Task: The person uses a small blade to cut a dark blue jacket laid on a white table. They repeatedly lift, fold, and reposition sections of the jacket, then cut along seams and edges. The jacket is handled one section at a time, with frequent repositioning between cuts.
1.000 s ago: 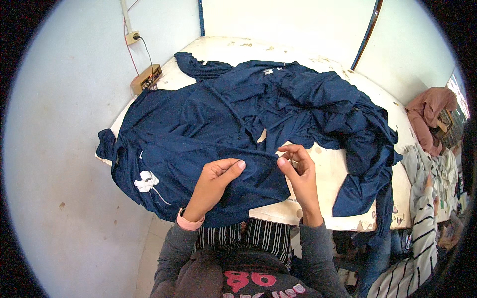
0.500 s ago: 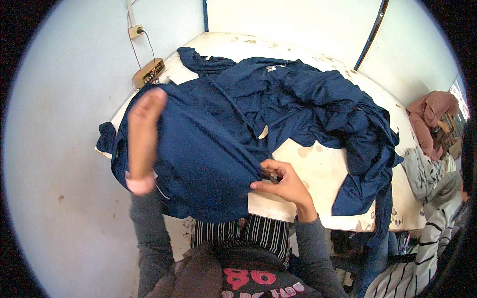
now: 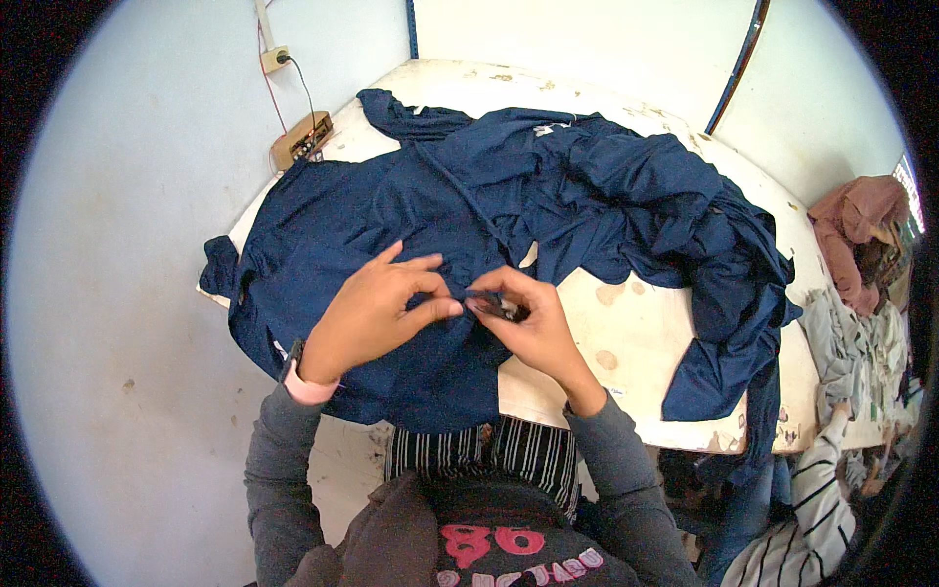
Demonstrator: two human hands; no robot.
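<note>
A dark navy garment (image 3: 362,205) lies in loose folds over the table in front of me. My left hand (image 3: 381,308) is over its near part, thumb and forefinger pinching a bit of the cloth while the other fingers stretch out. Close beside it, nearly touching, my right hand (image 3: 528,318) is closed around a small dark tool (image 3: 501,306) that looks like thread snips. Most of that tool is hidden by the fingers. A small raised fold of navy cloth sits between the two hands' fingertips.
The pale, worn table (image 3: 611,328) shows stains and chipped edges. A brown electrical box (image 3: 301,140) with wires stands at its far left corner by the wall. To the right are grey cloths (image 3: 831,342), a pinkish-brown cloth heap (image 3: 856,235) and a co-worker's striped sleeve (image 3: 822,499).
My left hand has come down and right from the garment's left side to meet my right hand. My right hand has risen slightly leftward. The co-worker's arm now reaches to the grey cloths.
</note>
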